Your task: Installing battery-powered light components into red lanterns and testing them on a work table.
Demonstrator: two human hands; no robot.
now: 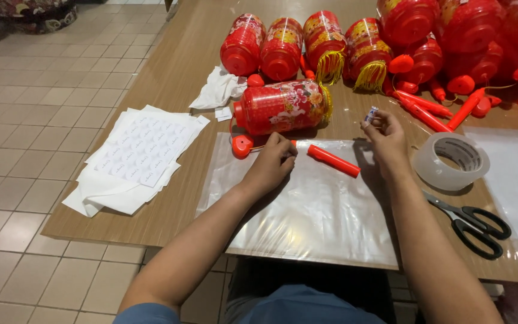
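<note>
Wooden tabletop (169, 198), labelling step: right hand (386, 141) pinches a small sticker (371, 114); left hand (271, 165), grip closed, pins the red handle (333, 161). Next move calls for accurate sticker placement.

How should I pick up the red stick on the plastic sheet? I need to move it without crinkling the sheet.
Pinch the red stick at its middle from above. It lies flat and slanted on the clear plastic sheet, free between both hands, with its long sides exposed.
</note>
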